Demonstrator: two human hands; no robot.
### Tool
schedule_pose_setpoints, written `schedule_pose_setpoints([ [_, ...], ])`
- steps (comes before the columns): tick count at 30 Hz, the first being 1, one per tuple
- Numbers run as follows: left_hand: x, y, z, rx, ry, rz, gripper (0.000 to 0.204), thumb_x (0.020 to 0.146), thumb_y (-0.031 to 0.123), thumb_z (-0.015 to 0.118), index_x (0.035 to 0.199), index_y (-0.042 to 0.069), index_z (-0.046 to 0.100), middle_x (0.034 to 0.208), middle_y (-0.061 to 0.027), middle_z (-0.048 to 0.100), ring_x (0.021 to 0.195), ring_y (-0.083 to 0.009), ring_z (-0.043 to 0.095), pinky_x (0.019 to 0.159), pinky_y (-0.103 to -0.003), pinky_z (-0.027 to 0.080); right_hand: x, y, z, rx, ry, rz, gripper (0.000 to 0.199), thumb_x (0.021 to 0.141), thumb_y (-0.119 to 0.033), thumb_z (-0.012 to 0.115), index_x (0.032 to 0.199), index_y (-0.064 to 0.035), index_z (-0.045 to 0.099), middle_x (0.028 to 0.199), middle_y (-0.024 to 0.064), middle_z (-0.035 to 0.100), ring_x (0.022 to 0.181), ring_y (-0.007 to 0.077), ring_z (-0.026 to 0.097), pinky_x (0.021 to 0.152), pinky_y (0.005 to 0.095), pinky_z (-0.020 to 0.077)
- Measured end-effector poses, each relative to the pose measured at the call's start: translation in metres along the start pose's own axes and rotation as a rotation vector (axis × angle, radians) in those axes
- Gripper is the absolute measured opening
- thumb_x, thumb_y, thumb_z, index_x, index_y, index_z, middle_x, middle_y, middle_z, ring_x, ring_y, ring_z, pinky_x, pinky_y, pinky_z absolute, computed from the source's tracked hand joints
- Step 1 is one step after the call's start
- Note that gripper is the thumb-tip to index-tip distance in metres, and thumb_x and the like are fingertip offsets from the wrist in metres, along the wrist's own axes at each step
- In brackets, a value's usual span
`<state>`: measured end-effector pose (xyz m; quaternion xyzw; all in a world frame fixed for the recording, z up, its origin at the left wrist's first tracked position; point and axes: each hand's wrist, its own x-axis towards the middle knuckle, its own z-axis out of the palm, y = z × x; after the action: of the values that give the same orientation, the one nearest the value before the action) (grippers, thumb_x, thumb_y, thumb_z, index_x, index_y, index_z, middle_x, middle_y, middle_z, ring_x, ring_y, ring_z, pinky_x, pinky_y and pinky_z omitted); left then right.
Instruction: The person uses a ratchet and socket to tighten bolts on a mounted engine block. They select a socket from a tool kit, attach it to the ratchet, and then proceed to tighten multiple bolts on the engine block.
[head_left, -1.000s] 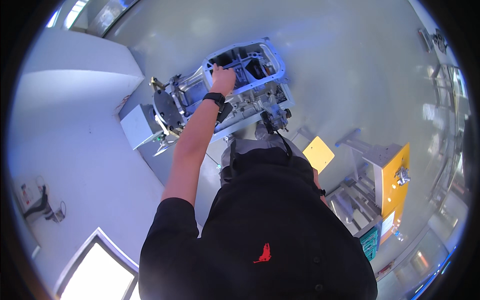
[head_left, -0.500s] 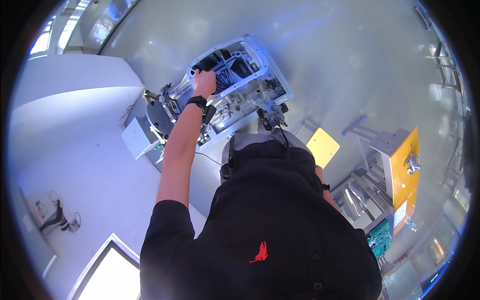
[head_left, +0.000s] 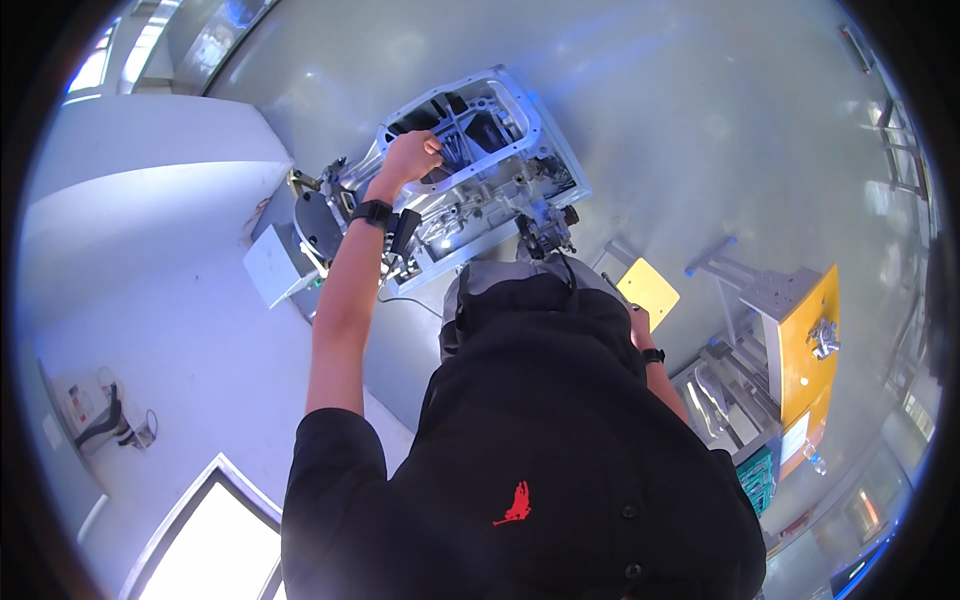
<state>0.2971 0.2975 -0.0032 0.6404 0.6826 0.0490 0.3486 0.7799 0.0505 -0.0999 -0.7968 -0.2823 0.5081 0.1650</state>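
A grey metal engine block point(head_left: 470, 215) stands ahead of me, its open rectangular flange point(head_left: 535, 125) facing up. My left hand point(head_left: 412, 157) is over the near left rim of that opening, fingers curled in. What they hold, if anything, is hidden. Dark and metal parts point(head_left: 487, 132) show inside the cavity. My right hand point(head_left: 640, 322) is low at my right side, partly covered by my shirt, its fingers closed. From it a thin dark rod point(head_left: 611, 284) sticks out forward.
A yellow stool seat point(head_left: 650, 292) is just beyond my right hand. Farther right, a yellow-topped bench point(head_left: 808, 350) bears a small metal part point(head_left: 824, 339). A green tray point(head_left: 757, 482) is below it. A white curved partition point(head_left: 150, 250) rises on the left.
My left hand has shifted slightly right and its wrist has turned. My right hand has come up and forward into clearer view, with the thin dark rod now showing.
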Motion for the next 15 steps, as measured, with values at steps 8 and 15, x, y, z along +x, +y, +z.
schedule_pose_setpoints([
  [8, -0.115, 0.027, -0.031, -0.471, 0.401, 0.03, 0.016, 0.074, 0.005, 0.066, 0.09, 0.001, 0.065, 0.091, -0.0081, 0.059, 0.081, -0.0164, 0.063, 0.075, -0.026, 0.05, 0.029, 0.056, -0.006, -0.096, -0.083, 0.066, 0.028, 0.081, -0.024, 0.061, 0.066, -0.0006, 0.056, 0.057, 0.0042, 0.051, 0.051, 0.0126, 0.047, 0.048, 0.0305, 0.0373],
  [15, -0.157, 0.011, 0.066, -0.59, 0.471, 0.043, 0.017, 0.073, -0.002, 0.067, 0.09, 0.0, 0.063, 0.09, -0.0057, 0.057, 0.079, -0.0122, 0.062, 0.072, -0.023, 0.051, 0.042, 0.085, -0.009, -0.013, -0.149, -0.106, 0.028, 0.079, -0.024, 0.062, 0.066, -0.0008, 0.055, 0.057, 0.0036, 0.05, 0.051, 0.0123, 0.044, 0.047, 0.0308, 0.0355],
])
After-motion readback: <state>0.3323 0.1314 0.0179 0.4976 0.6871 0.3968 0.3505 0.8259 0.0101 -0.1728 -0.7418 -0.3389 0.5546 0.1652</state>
